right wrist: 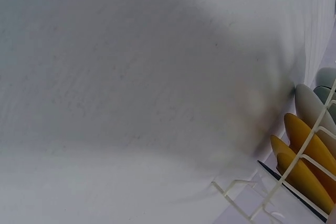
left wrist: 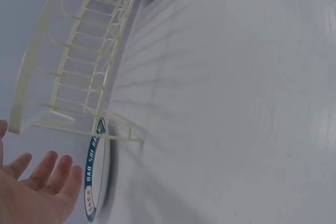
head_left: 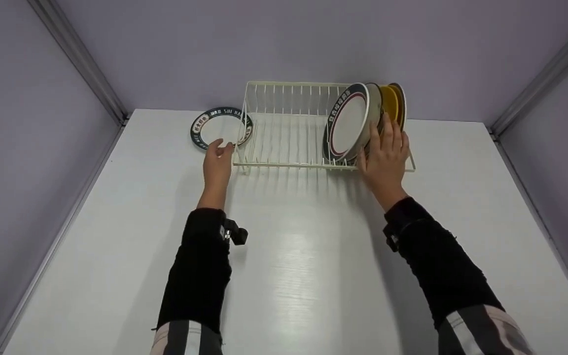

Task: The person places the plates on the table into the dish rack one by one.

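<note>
A cream wire dish rack [head_left: 284, 129] stands at the back of the white table. Several plates stand upright at its right end: a white plate with a dark rim [head_left: 347, 123] in front, a grey one and yellow plates [head_left: 391, 102] behind. My right hand [head_left: 385, 155] rests with straight fingers against the edges of these plates. Another dark-rimmed plate [head_left: 220, 127] lies flat left of the rack. My left hand [head_left: 217, 160] hovers at its near edge, by the rack's corner, fingers relaxed and holding nothing. In the left wrist view the open left hand [left wrist: 37, 195] sits just beside the plate's rim [left wrist: 96, 179].
Purple walls enclose the table [head_left: 289, 276] at the back and both sides. The rack's left and middle slots [left wrist: 79, 61] hold nothing. The right wrist view shows the yellow plates [right wrist: 304, 156] behind the rack wire [right wrist: 286, 179].
</note>
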